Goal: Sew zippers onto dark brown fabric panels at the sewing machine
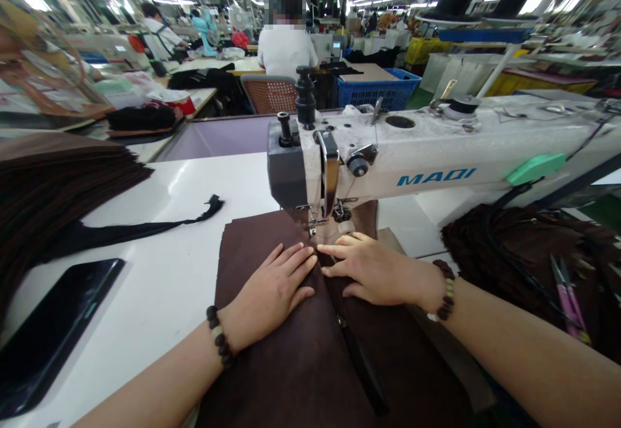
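Note:
Dark brown fabric (272,363) lies flat under the needle area of a white sewing machine (427,150). My left hand (276,292) rests flat on it, fingers stretched toward the presser foot (313,229). On the other side of a dark zipper (356,350), my right hand (371,269) presses the fabric with its fingers spread. Both sets of fingertips almost meet just in front of the foot. The zipper runs down the fabric toward me, with a small metallic slider (342,320) partway along. Any stitches under the foot are too small to make out.
A dark phone (58,331) and a stack of brown fabric pieces (63,182) lie on the left. Pink-handled scissors (567,299) rest on brown fabric at the right. Behind the machine are a blue crate (378,88) and a seated person (287,46).

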`<state>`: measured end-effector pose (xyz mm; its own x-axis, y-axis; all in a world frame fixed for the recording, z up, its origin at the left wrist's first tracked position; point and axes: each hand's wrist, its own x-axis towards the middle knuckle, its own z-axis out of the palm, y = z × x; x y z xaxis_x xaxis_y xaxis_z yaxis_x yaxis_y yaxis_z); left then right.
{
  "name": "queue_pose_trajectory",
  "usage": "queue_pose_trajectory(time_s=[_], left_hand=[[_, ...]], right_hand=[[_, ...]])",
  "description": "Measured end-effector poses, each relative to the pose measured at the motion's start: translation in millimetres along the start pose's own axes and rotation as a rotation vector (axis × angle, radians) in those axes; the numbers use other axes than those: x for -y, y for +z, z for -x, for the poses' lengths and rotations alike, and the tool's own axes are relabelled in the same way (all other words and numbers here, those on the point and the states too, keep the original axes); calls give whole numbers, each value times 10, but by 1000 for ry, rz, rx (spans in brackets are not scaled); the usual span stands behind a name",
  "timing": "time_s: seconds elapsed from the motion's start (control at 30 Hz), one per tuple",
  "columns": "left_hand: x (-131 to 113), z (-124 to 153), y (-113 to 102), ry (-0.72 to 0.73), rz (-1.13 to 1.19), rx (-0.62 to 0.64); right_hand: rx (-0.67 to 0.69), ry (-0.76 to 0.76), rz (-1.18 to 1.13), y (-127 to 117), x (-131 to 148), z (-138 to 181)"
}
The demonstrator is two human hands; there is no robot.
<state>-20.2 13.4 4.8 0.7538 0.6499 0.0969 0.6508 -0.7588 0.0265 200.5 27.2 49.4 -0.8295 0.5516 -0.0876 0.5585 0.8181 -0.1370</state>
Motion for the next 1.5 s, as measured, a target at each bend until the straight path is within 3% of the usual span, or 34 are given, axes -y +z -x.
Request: queue_pose_trajectory(time_s=[0.67,1.5], left_hand=[[146,-91,58,1,47,3],[281,-188,53,8,74,17]], right_hand=[[-27,93,-39,57,-76,-40],[-80,87,-57,63,-189,-118]])
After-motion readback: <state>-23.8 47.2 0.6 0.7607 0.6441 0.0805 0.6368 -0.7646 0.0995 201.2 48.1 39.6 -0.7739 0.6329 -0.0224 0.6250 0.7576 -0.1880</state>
